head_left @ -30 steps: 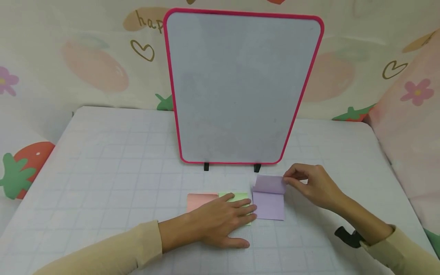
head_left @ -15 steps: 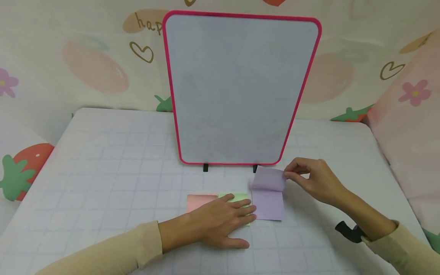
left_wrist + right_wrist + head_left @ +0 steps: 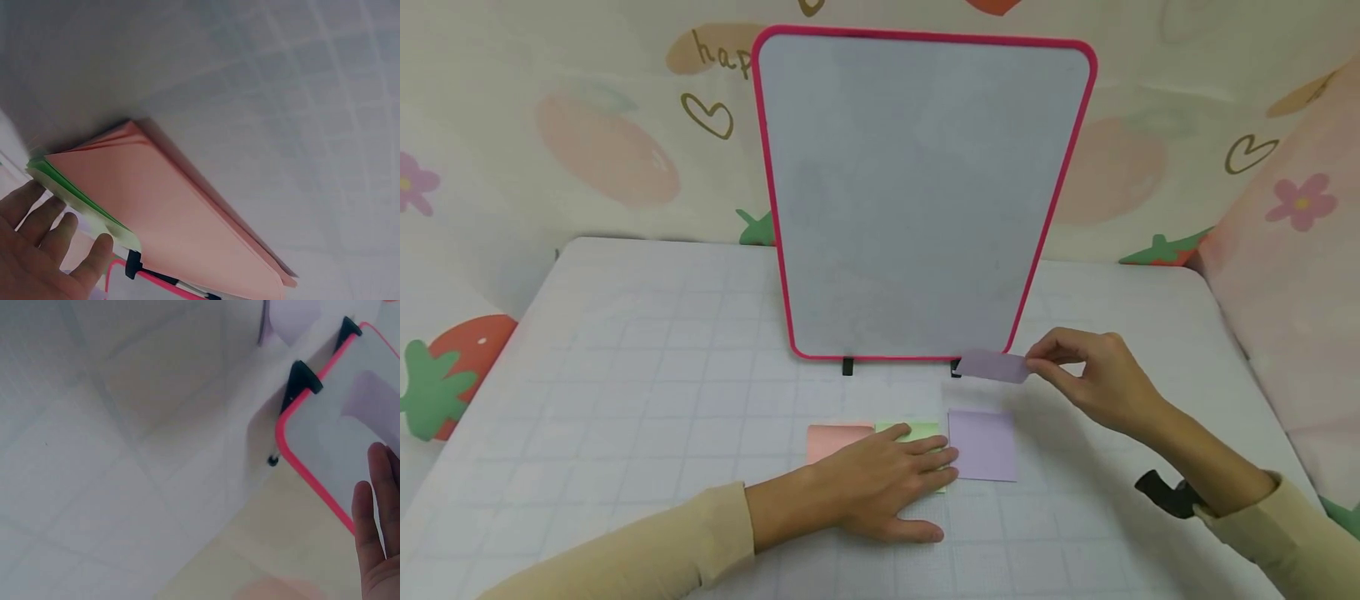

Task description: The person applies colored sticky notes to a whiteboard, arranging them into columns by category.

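My right hand (image 3: 1078, 375) pinches a single purple sticky note (image 3: 994, 366) by its right edge, lifted above the table just in front of the whiteboard's lower right corner. Below it lies the purple sticky pad (image 3: 983, 446). My left hand (image 3: 887, 483) lies flat, fingers straight, on the green sticky pad (image 3: 917, 433), its fingertips reaching the purple pad's left edge. A pink sticky pad (image 3: 835, 439) (image 3: 181, 219) lies left of the green one (image 3: 75, 194). In the left wrist view the fingers (image 3: 44, 231) rest beside the green pad.
A pink-framed whiteboard (image 3: 917, 192) (image 3: 350, 419) stands upright on two black feet (image 3: 848, 366) at mid-table. The gridded table mat (image 3: 647, 367) spreads to either side. Patterned fabric walls the back and sides. A black strap (image 3: 1165, 493) sits on my right wrist.
My right hand peeled the top purple note off the pad and lifted it up and away toward the whiteboard. The left hand stayed pressed on the green pad.
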The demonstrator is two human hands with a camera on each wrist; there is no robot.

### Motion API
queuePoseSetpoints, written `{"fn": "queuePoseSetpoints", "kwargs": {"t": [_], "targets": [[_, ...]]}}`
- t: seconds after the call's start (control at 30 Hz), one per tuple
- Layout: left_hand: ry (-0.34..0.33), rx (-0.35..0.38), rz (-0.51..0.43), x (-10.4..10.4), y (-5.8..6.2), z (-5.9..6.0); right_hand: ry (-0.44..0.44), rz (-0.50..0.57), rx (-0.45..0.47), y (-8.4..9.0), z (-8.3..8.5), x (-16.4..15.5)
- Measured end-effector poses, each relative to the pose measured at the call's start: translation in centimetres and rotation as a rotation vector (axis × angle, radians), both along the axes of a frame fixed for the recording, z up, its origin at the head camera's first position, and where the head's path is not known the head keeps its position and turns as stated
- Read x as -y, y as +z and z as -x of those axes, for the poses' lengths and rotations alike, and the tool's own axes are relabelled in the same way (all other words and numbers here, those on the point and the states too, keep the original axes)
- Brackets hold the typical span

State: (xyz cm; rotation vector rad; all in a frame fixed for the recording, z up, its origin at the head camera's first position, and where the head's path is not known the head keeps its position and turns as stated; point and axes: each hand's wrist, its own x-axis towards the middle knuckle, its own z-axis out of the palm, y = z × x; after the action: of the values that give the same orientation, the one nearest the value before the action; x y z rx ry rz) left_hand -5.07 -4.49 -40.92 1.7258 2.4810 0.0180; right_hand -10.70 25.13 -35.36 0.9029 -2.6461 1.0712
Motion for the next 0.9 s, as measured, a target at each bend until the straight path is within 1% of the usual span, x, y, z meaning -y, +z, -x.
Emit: {"fn": "queuePoseSetpoints", "kwargs": {"t": [0.1, 0.17, 0.3, 0.4, 0.5, 0.63, 0.8, 0.9], "targets": [[-0.004, -0.020, 0.002, 0.0, 0.0, 0.0, -0.017, -0.011, -0.079, 0.6, 0.2, 0.0], [-0.010, -0.041, -0.004, -0.1, 0.1, -0.1, -0.016, -0.020, -0.150, 1.1, 0.4, 0.0], [-0.016, -0.072, -0.011, -0.1, 0.1, -0.1, 0.017, -0.013, -0.345, 2.0, 1.1, 0.4], [-0.015, -0.072, -0.008, -0.1, 0.2, -0.2, 0.043, -0.015, -0.506, 2.5, 1.6, 1.0], [-0.014, -0.067, -0.009, 0.0, 0.1, -0.3, 0.046, -0.009, -0.632, 2.9, 2.0, 1.7], [-0.019, -0.079, -0.021, 0.0, 0.1, -0.3, 0.045, 0.044, -0.757, 3.6, 2.2, 2.7], [-0.028, -0.110, -0.028, -0.2, 0.1, -0.3, 0.019, 0.125, -0.945, 4.4, 2.7, 4.0], [-0.027, -0.113, -0.027, -0.2, 0.0, -0.3, -0.002, 0.150, -1.021, 5.0, 3.2, 4.5]]}}
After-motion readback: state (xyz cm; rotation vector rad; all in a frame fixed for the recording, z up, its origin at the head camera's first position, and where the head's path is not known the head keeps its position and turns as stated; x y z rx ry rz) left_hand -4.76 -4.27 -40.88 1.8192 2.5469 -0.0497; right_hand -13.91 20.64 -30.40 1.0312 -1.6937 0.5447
